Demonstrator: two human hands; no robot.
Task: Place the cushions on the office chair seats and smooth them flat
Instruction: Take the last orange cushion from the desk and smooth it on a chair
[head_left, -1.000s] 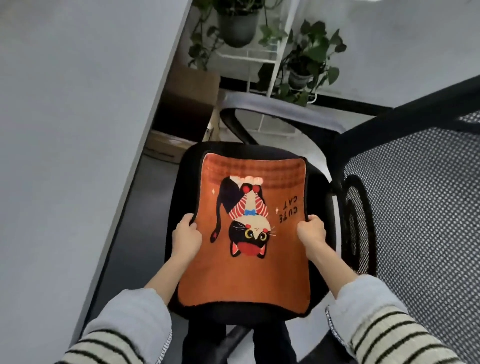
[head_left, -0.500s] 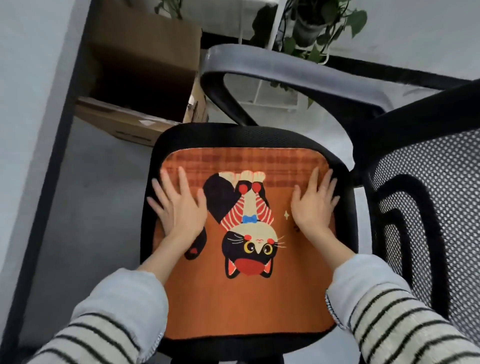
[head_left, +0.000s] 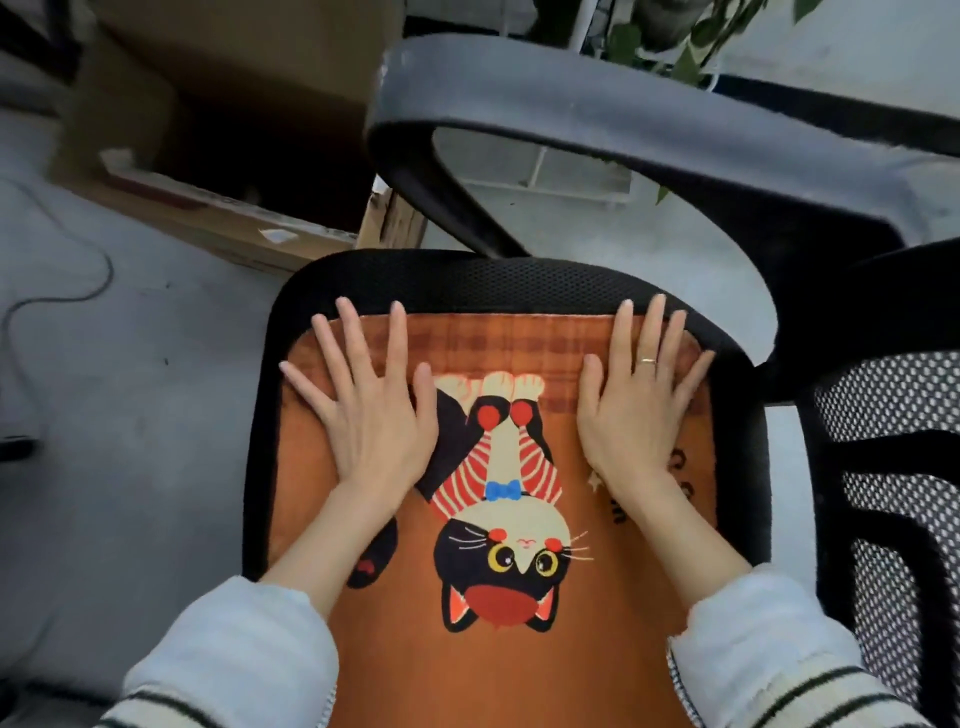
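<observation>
An orange cushion (head_left: 498, 670) printed with a black cat lies flat on the black mesh seat (head_left: 467, 278) of an office chair. My left hand (head_left: 371, 410) rests palm down on the cushion's far left part, fingers spread, fingertips near the far edge. My right hand (head_left: 636, 402), with a ring on one finger, lies palm down on the far right part, its fingertips reaching the seat's rim. Neither hand holds anything. The cushion's near edge is out of frame.
The chair's grey armrest (head_left: 623, 130) arches over the far side of the seat. Its mesh backrest (head_left: 893, 467) stands at the right. An open cardboard box (head_left: 223, 156) sits on the grey floor at the far left, with a cable (head_left: 62, 296) beside it. Plant leaves (head_left: 675, 47) hang behind.
My hands let go of the cushion's sides, flattened onto it and slid away from me toward its far edge. The view moved closer to the seat.
</observation>
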